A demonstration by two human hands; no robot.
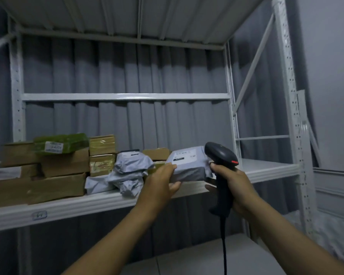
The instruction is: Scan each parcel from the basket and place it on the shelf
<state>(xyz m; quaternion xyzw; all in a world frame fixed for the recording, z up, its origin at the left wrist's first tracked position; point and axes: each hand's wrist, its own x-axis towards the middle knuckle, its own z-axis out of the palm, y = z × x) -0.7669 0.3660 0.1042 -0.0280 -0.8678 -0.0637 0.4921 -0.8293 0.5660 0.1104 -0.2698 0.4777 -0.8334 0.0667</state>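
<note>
Two hands at work: the left hand [163, 181] grips the grey parcel [189, 165] by its near-left corner, label up, at the near edge of the shelf [266, 169], right of the stacked boxes [64, 167], likely its slot. The right hand [234, 183] clasps the scanner [220, 153], one fingertip apparently steadying the parcel's right end.

Shelf board [266, 167] lay bare from the grey parcel [189, 165] toward 3 o'clock, as far as the perforated upright [292, 96]: open passage there. Toward 9 o'clock, blocked: crumpled grey mailers [127, 171] just beside the parcel, then stacked cardboard boxes [58, 187] with a green-wrapped packet [62, 143] on top. Small brown box [156, 153] stood close behind at 11 o'clock. Toward 12 o'clock, a tall gap ran up to the cross beam [125, 96]. Right hand [232, 181] gripping the barcode scanner [220, 153] crowded the parcel's 3 o'clock edge; left hand [161, 181] gripped its 8 o'clock corner.
</note>
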